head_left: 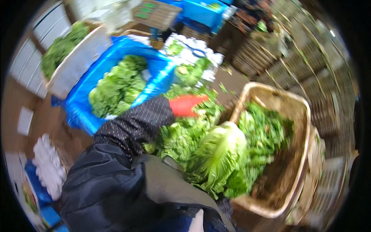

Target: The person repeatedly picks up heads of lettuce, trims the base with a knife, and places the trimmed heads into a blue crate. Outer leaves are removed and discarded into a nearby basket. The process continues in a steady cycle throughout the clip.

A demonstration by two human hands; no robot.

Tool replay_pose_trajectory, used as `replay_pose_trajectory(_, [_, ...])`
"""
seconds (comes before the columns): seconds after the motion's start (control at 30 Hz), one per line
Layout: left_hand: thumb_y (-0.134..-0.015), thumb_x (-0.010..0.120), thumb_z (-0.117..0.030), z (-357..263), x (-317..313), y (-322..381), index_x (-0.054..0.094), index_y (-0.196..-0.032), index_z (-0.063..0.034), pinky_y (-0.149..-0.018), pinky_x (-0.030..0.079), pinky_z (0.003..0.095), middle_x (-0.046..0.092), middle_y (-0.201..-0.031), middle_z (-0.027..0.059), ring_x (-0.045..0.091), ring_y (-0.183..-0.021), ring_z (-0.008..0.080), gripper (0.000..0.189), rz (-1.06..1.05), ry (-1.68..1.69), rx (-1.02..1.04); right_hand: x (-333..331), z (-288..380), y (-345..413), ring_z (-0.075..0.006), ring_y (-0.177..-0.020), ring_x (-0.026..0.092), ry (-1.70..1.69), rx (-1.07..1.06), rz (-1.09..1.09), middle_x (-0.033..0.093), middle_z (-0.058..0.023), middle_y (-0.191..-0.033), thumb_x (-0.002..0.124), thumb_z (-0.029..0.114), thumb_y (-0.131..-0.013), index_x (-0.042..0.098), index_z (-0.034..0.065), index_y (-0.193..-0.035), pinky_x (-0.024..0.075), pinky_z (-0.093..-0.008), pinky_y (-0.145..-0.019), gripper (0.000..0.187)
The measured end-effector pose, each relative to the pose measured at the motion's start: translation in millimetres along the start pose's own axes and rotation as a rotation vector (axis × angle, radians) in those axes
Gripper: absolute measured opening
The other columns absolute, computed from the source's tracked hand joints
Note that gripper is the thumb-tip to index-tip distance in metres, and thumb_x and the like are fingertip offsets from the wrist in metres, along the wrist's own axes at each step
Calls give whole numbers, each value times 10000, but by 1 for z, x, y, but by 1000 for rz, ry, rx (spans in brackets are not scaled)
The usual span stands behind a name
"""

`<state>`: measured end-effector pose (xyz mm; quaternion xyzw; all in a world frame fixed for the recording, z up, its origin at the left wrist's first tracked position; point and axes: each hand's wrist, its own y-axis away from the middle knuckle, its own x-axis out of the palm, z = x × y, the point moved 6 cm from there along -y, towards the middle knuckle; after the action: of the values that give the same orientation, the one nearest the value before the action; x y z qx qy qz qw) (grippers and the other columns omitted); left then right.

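Observation:
My left hand (187, 105), in an orange-red glove and dotted dark sleeve, reaches over a heap of loose green leaves (182, 139). Its fingertips are blurred against the leaves, so a grip cannot be made out. In front of me a long head of romaine-like lettuce (220, 153) lies tilted, its pale base pointing away. My right hand is out of sight; only a bit of dotted sleeve (225, 206) shows below the lettuce. To the right, leaves fill part of a worn tan plastic crate (304, 174). At left, lettuce heads (120, 87) sit in a blue-plastic-lined container (78, 100).
Beyond the heap, blue-handled scissors (198, 53) rest on crumpled white material (214, 59). A pale box of greens (82, 62) adjoins the blue liner. Stacked slatted crates (313, 66) line the right side. Leaf scraps (222, 88) lie on the brown floor (229, 76).

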<state>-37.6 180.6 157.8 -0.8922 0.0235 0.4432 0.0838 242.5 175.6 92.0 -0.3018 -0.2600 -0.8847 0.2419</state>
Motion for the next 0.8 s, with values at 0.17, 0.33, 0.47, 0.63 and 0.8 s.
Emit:
replay_pose_trajectory(0.17, [-704,802,-314,-53,51,50,-98,-1465,-155,-1099,201,396,49,-1526,143,138,-1386,253,1189,-212,887,165,21,-15,-57,-265,-1102,525,12,4,102,512,-127,-1273,454,326,-956,387,87,-1363,456,-393,-922,477])
replay_pose_trajectory(0.33, [-707,786,-178,40,39,106,-24,-1472,-113,-1119,158,370,88,-1524,96,119,-1383,206,1115,-761,1123,-107,114,-66,-115,-235,-1065,543,302,112,439,526,-119,-1234,443,264,-970,368,72,-1370,473,-367,-879,450])
replay_pose_trajectory(0.47, [-731,758,-90,109,-14,244,13,-1476,-124,-1109,208,384,200,-1502,99,209,-1364,221,1053,-1164,1136,-227,205,-114,-129,-131,-941,588,781,119,438,498,-97,-1286,557,164,-906,381,42,-1362,479,-226,-617,504])
replay_pose_trajectory(0.63, [-728,755,-72,144,-91,370,33,-1476,-125,-1098,239,383,231,-1487,102,248,-1349,226,1041,-1348,1043,-377,284,-170,-128,-233,-1048,604,850,273,460,439,-113,-1364,554,228,-903,331,51,-1388,459,-226,-554,562])
replay_pose_trajectory(0.8, [-726,752,-53,191,-126,364,52,-1476,-125,-1087,271,382,262,-1473,105,287,-1335,231,1029,-1270,1030,-359,296,-210,-146,-222,-1099,578,901,420,544,418,-94,-1383,551,188,-880,330,64,-1391,451,-217,-548,570])
